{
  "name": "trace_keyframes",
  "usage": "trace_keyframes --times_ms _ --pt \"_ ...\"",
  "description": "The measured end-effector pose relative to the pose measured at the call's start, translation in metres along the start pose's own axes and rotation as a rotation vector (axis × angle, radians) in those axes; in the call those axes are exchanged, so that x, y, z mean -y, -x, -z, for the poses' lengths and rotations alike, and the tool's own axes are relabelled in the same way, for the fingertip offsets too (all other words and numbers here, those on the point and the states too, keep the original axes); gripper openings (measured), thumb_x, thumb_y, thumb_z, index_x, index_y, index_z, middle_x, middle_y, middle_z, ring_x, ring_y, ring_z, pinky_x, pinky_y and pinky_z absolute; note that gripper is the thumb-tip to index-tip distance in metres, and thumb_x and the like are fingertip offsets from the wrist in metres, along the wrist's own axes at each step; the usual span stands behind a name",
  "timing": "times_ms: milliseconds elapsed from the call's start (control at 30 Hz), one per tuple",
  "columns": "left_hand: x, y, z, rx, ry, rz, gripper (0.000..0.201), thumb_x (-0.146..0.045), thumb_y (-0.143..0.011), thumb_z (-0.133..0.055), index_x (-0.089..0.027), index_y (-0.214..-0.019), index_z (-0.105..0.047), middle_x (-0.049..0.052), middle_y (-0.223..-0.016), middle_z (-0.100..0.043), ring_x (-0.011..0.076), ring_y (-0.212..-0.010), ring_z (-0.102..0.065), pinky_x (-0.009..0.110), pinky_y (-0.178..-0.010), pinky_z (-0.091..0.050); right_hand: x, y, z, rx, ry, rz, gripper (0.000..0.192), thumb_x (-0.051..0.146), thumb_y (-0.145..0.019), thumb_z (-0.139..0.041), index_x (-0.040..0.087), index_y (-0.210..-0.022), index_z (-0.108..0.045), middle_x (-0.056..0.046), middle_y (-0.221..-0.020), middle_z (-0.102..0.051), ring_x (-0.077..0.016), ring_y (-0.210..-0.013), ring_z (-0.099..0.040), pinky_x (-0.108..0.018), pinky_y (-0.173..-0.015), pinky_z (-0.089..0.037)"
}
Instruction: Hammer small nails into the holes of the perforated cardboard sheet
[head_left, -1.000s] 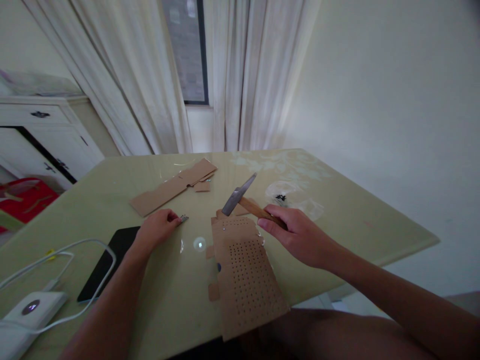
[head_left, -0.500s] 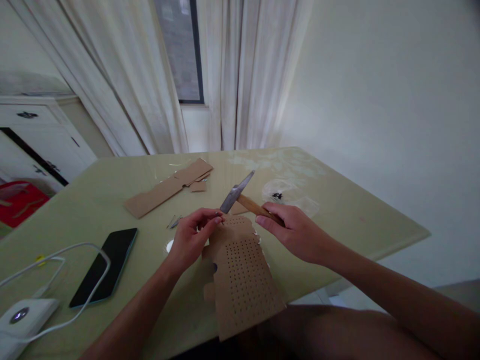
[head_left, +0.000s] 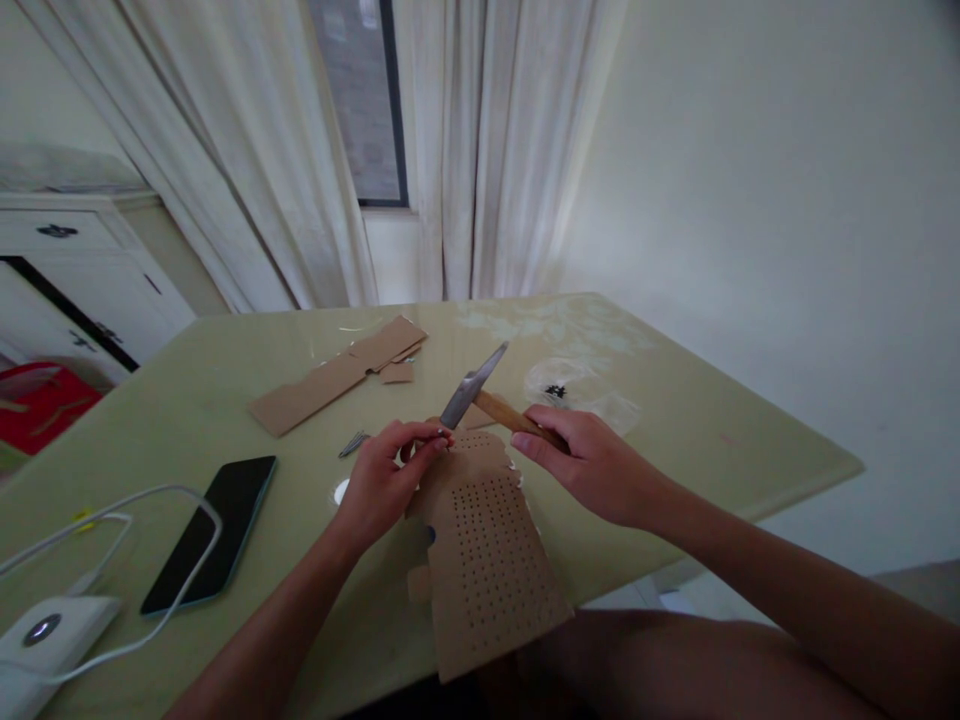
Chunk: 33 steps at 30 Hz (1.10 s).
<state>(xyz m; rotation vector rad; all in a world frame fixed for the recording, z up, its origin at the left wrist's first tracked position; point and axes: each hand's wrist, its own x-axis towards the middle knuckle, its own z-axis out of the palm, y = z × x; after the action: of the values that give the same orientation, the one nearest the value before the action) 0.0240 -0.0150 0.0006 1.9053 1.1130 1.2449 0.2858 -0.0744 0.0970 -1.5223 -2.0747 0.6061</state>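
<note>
My right hand (head_left: 581, 460) is wrapped round the wooden handle of a hammer (head_left: 472, 385). Its steel head is just above the fingertips of my left hand (head_left: 394, 475). Those fingers pinch a thin nail (head_left: 447, 440), mostly hidden, at the far left part of a brown cardboard piece (head_left: 491, 560). Rows of small punched holes cover the cardboard, which reaches over the table's near edge. Several loose nails (head_left: 352, 444) lie left of my left hand. A small white round thing (head_left: 341, 491) is partly hidden by that hand.
Cardboard strips (head_left: 337, 380) lie farther back on the table (head_left: 675, 450). A clear plastic bag (head_left: 592, 395) with small black pieces sits at the right. On the left are a phone (head_left: 217, 530), a white cable (head_left: 176, 490) and a white device (head_left: 56, 650).
The left fingers have shifted slightly at the cardboard's far end. The hammer has barely moved and its head stays over the fingertips.
</note>
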Motion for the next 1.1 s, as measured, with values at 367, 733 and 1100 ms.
trace_keyframes --times_ms 367,733,1100 --pt "0.0002 0.0003 -0.0018 0.039 -0.070 -0.071 0.017 -0.036 -0.097 -0.071 -0.029 -0.101 -0.086 0.002 -0.087 -0.081 0.0175 -0.070 -0.061 0.029 -0.067 -0.048 -0.0019 0.0011 -0.0015 0.006 0.000 -0.002 0.036 0.041 -0.108 -0.055 0.022 -0.077 -0.051 0.003 -0.069 -0.051 -0.0153 -0.065 -0.050 -0.033 -0.064 -0.030" --pt "-0.0008 -0.0002 -0.0018 0.038 -0.081 -0.111 0.017 -0.032 -0.098 -0.069 -0.028 -0.099 -0.085 0.001 -0.087 -0.081 0.0172 -0.069 -0.061 0.029 -0.067 -0.047 -0.0011 0.0002 -0.0005 0.011 0.008 -0.015 0.037 0.041 -0.108 -0.056 0.022 -0.076 -0.051 0.003 -0.068 -0.051 -0.0154 -0.064 -0.051 -0.034 -0.064 -0.031" --pt "-0.0033 -0.0013 -0.0008 0.057 -0.108 -0.086 0.021 -0.037 -0.098 -0.067 -0.028 -0.099 -0.085 0.003 -0.083 -0.080 0.0186 -0.070 -0.061 0.029 -0.066 -0.048 -0.0023 0.0005 -0.0014 0.013 0.011 0.001 0.037 0.040 -0.108 -0.056 0.023 -0.076 -0.051 0.004 -0.067 -0.052 -0.0148 -0.063 -0.050 -0.033 -0.063 -0.031"
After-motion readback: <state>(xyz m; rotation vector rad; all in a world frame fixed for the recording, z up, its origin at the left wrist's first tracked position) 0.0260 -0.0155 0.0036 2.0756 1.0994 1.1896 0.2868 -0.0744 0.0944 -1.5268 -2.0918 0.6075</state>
